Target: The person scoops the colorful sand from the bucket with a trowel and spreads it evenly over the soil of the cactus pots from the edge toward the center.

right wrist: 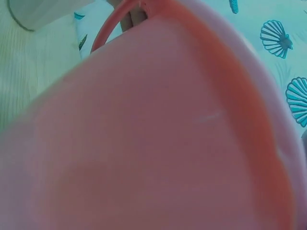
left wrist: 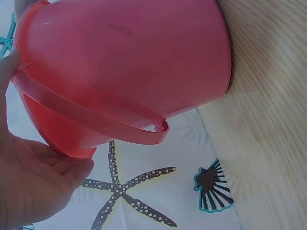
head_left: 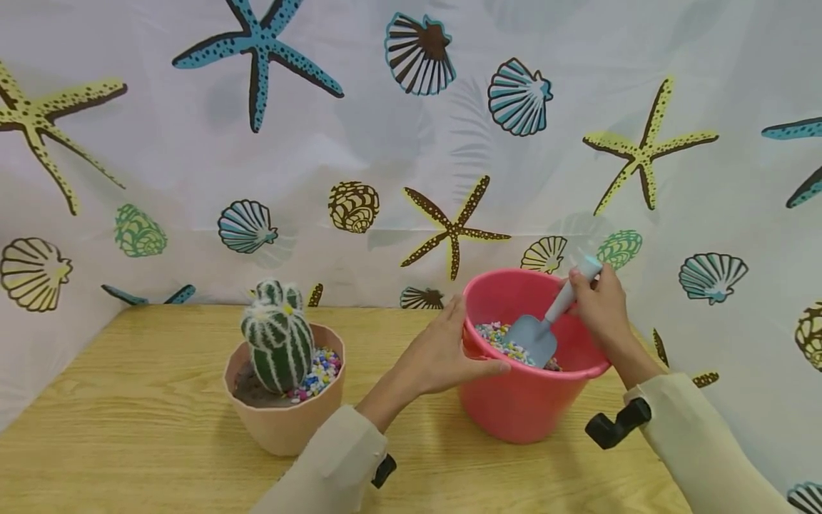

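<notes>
Largest of all: a white cloth printed with starfish and shells, filling the head view around 12 o'clock. Below, towards 6 o'clock, a wooden table.

On the table at about 4 o'clock, a red bucket, mouth facing up. At about 8 o'clock, well apart from the bucket, a peach pot, with a striped cactus standing in it.

At 8 to 9 o'clock on the bucket's rim, the left hand, thumb and fingers spread wide against the outside. Best to brace firmly there, to stop any sliding or tipping under the digging.

At about 2 o'clock over the same rim, the right hand, thumb and fingers wrapped round the handle of a grey shovel. Inside the bucket, blade down towards 7 o'clock, apparently for scooping. Push low and shallow, then level the blade before lifting well over the rim.

On the bucket's side in the left wrist view, a thin red bail; worth leaving outside, away from the scoop.

Smallest: coloured pebbles, pooled in the bucket at about 7 to 8 o'clock. Take modest loads, to avoid spills.
</notes>
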Demonstrator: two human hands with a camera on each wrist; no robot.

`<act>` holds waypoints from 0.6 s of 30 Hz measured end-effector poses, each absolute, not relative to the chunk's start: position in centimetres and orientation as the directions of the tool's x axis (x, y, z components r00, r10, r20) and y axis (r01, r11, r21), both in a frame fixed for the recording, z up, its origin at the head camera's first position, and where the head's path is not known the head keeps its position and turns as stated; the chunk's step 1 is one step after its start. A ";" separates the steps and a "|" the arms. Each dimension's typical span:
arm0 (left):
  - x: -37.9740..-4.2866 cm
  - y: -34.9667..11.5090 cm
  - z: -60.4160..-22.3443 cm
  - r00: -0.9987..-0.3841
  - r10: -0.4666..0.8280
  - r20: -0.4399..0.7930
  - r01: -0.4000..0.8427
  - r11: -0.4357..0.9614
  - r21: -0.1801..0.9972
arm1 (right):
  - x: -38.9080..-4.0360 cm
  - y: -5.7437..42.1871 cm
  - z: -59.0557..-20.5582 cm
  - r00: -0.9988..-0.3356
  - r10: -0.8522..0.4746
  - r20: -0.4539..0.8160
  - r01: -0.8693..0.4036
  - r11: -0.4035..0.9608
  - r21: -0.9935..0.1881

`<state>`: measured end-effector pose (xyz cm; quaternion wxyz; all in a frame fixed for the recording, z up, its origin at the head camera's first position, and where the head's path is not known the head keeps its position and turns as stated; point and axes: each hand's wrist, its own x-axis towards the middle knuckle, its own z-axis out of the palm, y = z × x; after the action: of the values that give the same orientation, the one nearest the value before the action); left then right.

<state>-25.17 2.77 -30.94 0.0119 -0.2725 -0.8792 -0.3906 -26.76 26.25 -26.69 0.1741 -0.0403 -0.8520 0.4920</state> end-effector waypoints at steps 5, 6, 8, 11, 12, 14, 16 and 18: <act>-25.3 2.6 -30.8 -0.859 0.451 0.242 0.487 0.573 0.659 | -26.5 26.2 -26.6 -0.939 0.245 0.241 -0.102 0.471 -0.876; -25.3 2.6 -30.8 -0.858 0.450 0.248 0.490 0.574 0.656 | -26.4 26.2 -26.6 -0.940 0.247 0.237 -0.103 0.457 -0.884; -25.2 2.5 -30.9 -0.853 0.451 0.262 0.500 0.565 0.656 | -26.3 26.3 -26.6 -0.939 0.256 0.229 -0.105 0.419 -0.902; -25.2 2.5 -31.1 -0.846 0.459 0.271 0.511 0.554 0.657 | -26.2 26.5 -26.5 -0.936 0.276 0.218 -0.105 0.372 -0.922; -25.2 2.5 -31.1 -0.846 0.459 0.271 0.512 0.553 0.658 | -26.3 26.5 -26.4 -0.935 0.280 0.218 -0.106 0.365 -0.925; -25.2 2.5 -31.2 -0.848 0.457 0.269 0.509 0.555 0.658 | -26.4 26.6 -26.3 -0.932 0.289 0.219 -0.101 0.374 -0.922; -25.2 2.6 -31.1 -0.852 0.453 0.262 0.502 0.564 0.656 | -26.7 26.7 -26.2 -0.929 0.297 0.219 -0.096 0.380 -0.920; -25.1 2.7 -31.0 -0.855 0.452 0.254 0.497 0.575 0.650 | -27.0 26.8 -26.1 -0.927 0.309 0.211 -0.083 0.380 -0.921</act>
<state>-25.13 2.67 -31.05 0.0302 -0.2674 -0.8869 -0.3756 -27.00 26.84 -26.14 0.1776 -0.0697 -0.8113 0.5526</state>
